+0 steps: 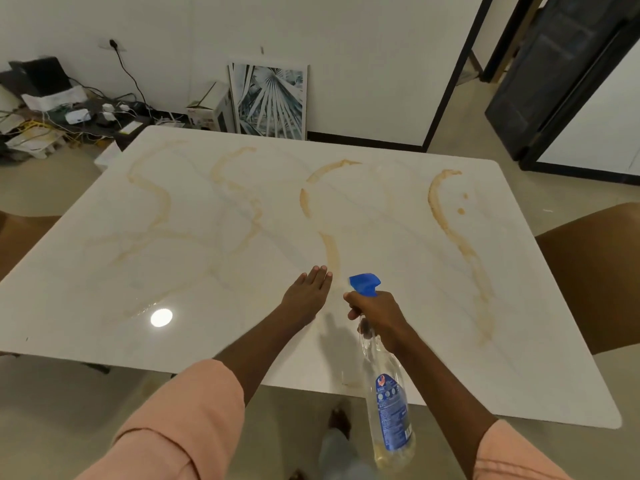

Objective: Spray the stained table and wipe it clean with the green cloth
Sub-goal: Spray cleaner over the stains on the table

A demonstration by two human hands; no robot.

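Head view: the right hand (pixel 379 311) wraps its fingers around the spray bottle (pixel 384 386) neck. Left hand (pixel 306 294) lies flat, fingers together, on the table (pixel 104 271); brown stains (pixel 450 230) curve beyond both.

We see the white marble table (pixel 104 258) crossed by wavy brown stains (pixel 450 230). At lower centre, the left hand (pixel 306 294) lies flat, fingers (pixel 320 273) extended, while the right hand (pixel 379 315) grips a clear spray bottle (pixel 388 403) with a blue trigger head.
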